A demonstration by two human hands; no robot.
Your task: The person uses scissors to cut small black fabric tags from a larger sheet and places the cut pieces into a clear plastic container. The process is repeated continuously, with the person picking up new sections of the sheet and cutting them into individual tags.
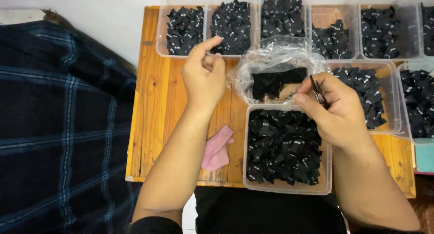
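Nearest the person, a clear, square plastic tub (285, 187) sits at the front edge of the wooden table (153, 125), filled with small black fabric labels (282, 146), each a flat woven rectangle with tiny pale marks. Just left of the tub lies a folded strip of soft pink cloth (217, 148), partly under the left forearm.

Above the tub, the right hand (337, 109) is curled into a narrow grip around a slim pair of dark metal scissors (318, 91), thumb pressed along the handle, blades pointing up and away. The left hand (204, 76) is raised over the bare planks, fingers folded, with the forefinger and thumb pinched together; whether anything is caught in that grip cannot be told.

Between the two hands lies a crinkled, transparent plastic bag (271, 64), open at the mouth, holding a dark band of joined black label tape (278, 80). The bag stands between the hands and the farther tubs, hiding part of one.

To the right, another clear tub (392, 121) of black labels sits behind the right hand. Along the far edge runs a row of clear tubs (160, 35), all heaped with the same black pieces. The table is made of orange-brown slats with visible grain. At the left is dark plaid cloth (58, 125) with pale blue lines.
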